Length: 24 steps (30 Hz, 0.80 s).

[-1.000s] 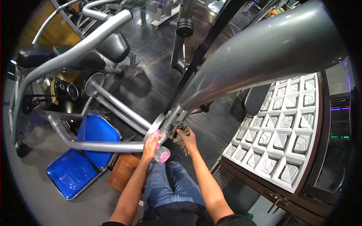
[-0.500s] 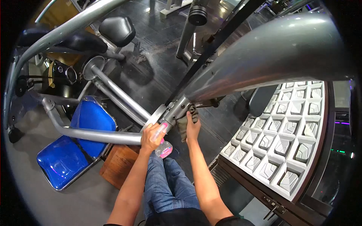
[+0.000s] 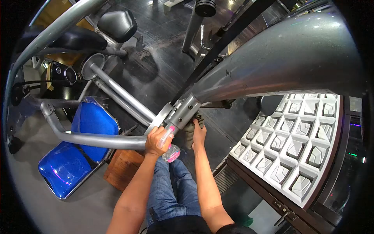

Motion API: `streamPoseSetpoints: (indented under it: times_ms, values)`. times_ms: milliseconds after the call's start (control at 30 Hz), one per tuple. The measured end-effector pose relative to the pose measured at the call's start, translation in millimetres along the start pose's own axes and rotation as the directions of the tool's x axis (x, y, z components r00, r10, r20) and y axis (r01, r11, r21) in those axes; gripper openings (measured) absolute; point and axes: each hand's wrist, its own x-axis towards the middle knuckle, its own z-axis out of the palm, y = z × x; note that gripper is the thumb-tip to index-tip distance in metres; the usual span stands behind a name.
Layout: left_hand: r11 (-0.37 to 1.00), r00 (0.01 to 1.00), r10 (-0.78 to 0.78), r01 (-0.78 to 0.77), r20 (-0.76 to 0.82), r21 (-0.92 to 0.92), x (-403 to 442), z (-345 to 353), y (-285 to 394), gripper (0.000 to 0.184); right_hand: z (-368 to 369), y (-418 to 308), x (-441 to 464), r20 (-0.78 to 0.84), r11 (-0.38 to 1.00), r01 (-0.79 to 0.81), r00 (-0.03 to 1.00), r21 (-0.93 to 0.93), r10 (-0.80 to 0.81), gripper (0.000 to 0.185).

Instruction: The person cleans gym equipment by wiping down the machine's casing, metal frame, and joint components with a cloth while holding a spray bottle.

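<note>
My left hand [image 3: 156, 141] is closed around the neck of a clear spray bottle [image 3: 171, 153] with a pink nozzle and a pink label. It sits right beside a bolted grey metal joint [image 3: 182, 116] of a gym machine. My right hand [image 3: 199, 134] grips a crumpled olive-brown cloth [image 3: 189, 134], which lies against the lower right side of that joint. Part of the cloth is hidden behind the metal tube and my fingers. From the joint, a thick grey tube [image 3: 280, 58] rises to the upper right.
A blue folding chair [image 3: 64, 167] and a wooden block [image 3: 124, 169] stand at left, below a bent grey tube [image 3: 105, 140]. A white relief panel [image 3: 290, 146] in a dark frame is at right. A black padded seat [image 3: 117, 26] is at upper left.
The view has shifted slightly, so the machine joint appears a little lower. Both hands keep their hold on the spray bottle and the cloth, close to the joint.
</note>
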Motion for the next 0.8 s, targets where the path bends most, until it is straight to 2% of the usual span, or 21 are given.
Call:
streamPoseSetpoints:
  times_ms: [100,167,300,367,400,467,500,600,800]
  values:
    - [1.000,1.000,0.008,-0.008,-0.005,0.002,0,0,1,0.021,-11,-1,10,0.061,0.999,-0.046,0.997,0.011,0.045,0.036]
    - [1.000,1.000,0.015,-0.015,-0.007,0.009,1,-1,3,0.021,-12,-4,12,0.010,0.902,0.102,0.994,-0.420,-0.108,0.037]
    - [1.000,1.000,0.012,-0.012,-0.013,0.000,1,-1,3,0.021,-9,10,10,-0.019,0.915,0.163,0.983,-0.368,-0.182,0.037]
    - [1.000,1.000,0.026,-0.026,-0.009,0.009,1,-1,2,0.021,-7,3,-1,0.011,0.976,0.110,0.994,-0.189,-0.110,0.039]
    - [0.999,0.999,0.036,-0.035,-0.008,0.017,1,-1,2,0.021,-6,-3,-8,0.009,0.977,0.110,0.994,-0.185,-0.110,0.039]
    - [0.999,0.999,0.034,-0.034,-0.006,0.021,1,0,1,0.021,-5,-13,-24,-0.019,0.937,0.154,0.986,-0.313,-0.168,0.042]
    - [0.999,1.000,0.030,-0.029,-0.005,0.024,0,1,1,0.021,-4,-16,-33,-0.021,0.938,0.152,0.986,-0.312,-0.167,0.042]
    - [0.999,1.000,0.024,-0.024,-0.003,0.025,0,1,1,0.021,8,-29,-63,-0.025,0.853,0.281,0.946,-0.439,-0.324,0.046]
    - [1.000,1.000,0.007,-0.006,-0.016,0.027,-1,3,1,0.023,12,7,-73,-0.069,0.899,0.245,0.955,-0.364,-0.288,0.045]
